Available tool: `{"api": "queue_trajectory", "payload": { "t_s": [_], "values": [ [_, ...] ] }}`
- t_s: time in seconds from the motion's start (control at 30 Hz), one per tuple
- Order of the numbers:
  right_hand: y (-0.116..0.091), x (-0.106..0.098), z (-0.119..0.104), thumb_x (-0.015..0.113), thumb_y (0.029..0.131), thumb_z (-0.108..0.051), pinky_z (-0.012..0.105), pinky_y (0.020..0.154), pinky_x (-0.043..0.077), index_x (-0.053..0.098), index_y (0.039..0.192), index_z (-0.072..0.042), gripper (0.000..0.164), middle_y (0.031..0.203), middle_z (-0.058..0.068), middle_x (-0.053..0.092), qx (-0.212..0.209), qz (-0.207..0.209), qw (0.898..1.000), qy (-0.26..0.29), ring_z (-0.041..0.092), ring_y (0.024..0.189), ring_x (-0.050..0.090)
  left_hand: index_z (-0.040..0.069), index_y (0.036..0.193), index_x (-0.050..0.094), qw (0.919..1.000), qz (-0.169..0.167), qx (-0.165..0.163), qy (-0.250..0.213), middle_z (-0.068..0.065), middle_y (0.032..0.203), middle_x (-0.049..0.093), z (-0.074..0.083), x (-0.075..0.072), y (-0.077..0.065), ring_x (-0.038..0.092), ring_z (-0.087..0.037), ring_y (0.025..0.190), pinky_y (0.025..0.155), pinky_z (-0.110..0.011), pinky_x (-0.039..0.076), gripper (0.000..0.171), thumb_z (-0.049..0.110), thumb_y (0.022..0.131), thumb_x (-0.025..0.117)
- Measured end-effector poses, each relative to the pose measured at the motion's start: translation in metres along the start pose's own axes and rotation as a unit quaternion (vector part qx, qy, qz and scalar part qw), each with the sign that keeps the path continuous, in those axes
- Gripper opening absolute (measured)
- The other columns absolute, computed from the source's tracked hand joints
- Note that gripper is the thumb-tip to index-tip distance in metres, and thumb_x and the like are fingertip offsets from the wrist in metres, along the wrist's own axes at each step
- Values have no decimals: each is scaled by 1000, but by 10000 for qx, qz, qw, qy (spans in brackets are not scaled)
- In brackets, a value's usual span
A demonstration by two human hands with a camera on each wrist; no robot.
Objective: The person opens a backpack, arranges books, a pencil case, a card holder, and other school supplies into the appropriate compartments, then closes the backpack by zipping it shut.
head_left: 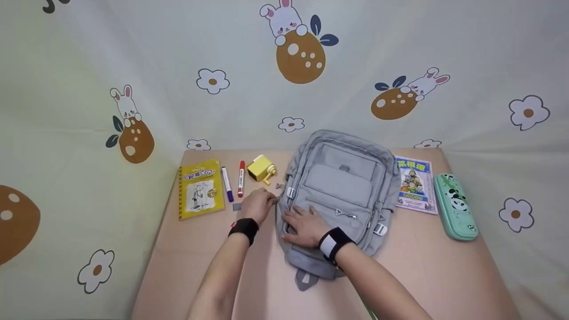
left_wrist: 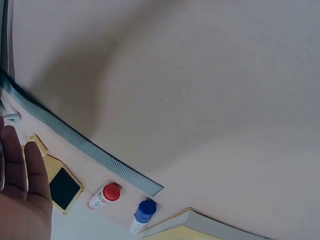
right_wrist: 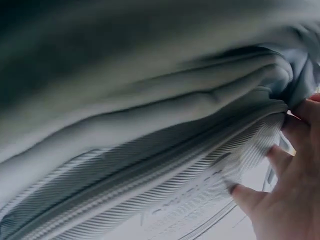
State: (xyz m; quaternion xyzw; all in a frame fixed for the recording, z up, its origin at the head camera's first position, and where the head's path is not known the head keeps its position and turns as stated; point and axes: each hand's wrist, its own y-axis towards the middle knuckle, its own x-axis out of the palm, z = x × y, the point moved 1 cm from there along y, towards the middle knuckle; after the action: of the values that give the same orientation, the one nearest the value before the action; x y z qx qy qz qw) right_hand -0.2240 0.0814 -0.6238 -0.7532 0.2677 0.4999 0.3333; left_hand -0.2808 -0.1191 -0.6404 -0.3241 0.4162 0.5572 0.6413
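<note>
A grey backpack [head_left: 340,178] lies on its back on the table, front pocket up. At its left side, my left hand [head_left: 260,204] pinches the edge near a small metal zipper pull [head_left: 280,186]; the fingertips' exact hold is hidden. My right hand [head_left: 306,226] rests with spread fingers on the lower left of the backpack's front. The right wrist view shows the bag's zipper [right_wrist: 165,172] and folded fabric close by, with fingertips against the ribbed cloth. A loose grey strap [left_wrist: 95,147] runs out from the bag under my left wrist.
Left of the bag stand a yellow pencil sharpener [head_left: 261,168], a red marker [head_left: 241,178], a blue marker [head_left: 227,183] and a yellow book [head_left: 202,189]. To the right lie a colourful book [head_left: 415,184] and a green panda pencil case [head_left: 455,206]. A patterned curtain [head_left: 240,115] hangs behind.
</note>
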Motion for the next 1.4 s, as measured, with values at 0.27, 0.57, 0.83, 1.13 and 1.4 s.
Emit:
{"api": "queue_trajectory", "payload": {
  "t_s": [0.27,0.57,0.83,1.13,1.4],
  "values": [
    [1,-4,-2,47,99,-63,63,119,12,39,158,-19,74,164,0,33,48,-208,9996,159,28,154,21,17,102,81,9968,-112,621,486,0,91,68,0,-5,-10,64,-25,85,75,-41,51,13,22,98,70],
    [2,4,3,43,99,-67,64,119,9,36,160,-21,77,166,-3,29,-41,-131,9997,221,28,155,16,17,106,81,9951,-253,716,640,0,87,66,4,-8,-16,62,-23,81,71,-40,49,15,22,98,69],
    [-3,4,2,42,102,-62,63,120,10,37,159,-19,72,165,1,31,-163,89,9990,405,31,154,19,12,99,79,9980,-141,507,353,-2,89,62,8,-1,-16,62,-22,83,73,-41,51,8,16,94,74],
    [7,-14,7,43,106,-33,63,117,22,42,157,-16,54,165,4,31,-323,433,9985,-101,35,152,25,14,99,78,9982,17,475,368,-1,90,62,12,4,-14,62,-22,83,72,-40,51,9,19,95,73],
    [8,-22,8,46,108,-29,64,112,32,52,151,-18,45,161,4,40,-66,218,9989,-403,40,148,32,14,97,79,9976,57,453,517,-1,88,63,11,-2,-16,63,-23,81,71,-41,51,7,19,94,74]
  ]
}}
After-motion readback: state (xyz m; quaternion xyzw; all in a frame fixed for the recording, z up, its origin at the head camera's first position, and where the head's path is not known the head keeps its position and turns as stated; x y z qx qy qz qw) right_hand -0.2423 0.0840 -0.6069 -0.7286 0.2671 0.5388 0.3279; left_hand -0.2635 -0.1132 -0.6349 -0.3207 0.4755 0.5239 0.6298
